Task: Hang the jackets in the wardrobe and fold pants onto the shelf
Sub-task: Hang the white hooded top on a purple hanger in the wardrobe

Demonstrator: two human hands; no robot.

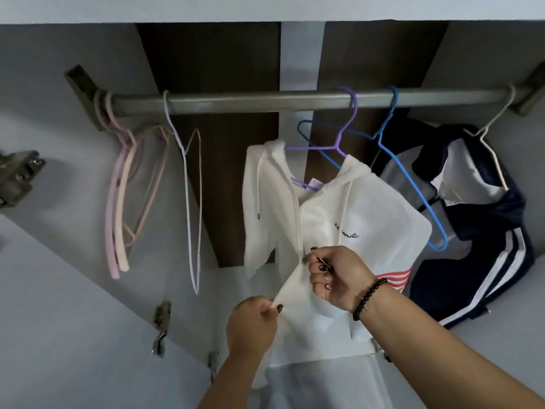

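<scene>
While the white zip hoodie hangs from a purple hanger on the metal rod, both hands work at its front. The right hand, with a black bead bracelet on its wrist, pinches what looks like the zip pull, though it is too small to be sure. The left hand, just below it, pinches the hoodie's front edge between thumb and fingers.

Right of the hoodie on the rod hangs a bare blue hanger. Past that, a dark navy jacket with white stripes hangs on a white hanger at the rod's right end. Left of the hoodie hangs a thin white wire hanger, and a bunch of pink hangers sits at the rod's left end.

Behind the rod the wardrobe's back is dark brown wood with a pale strip down the middle. The wardrobe side walls are grey. Metal door hinges sit on the wall left of the pink hangers.
</scene>
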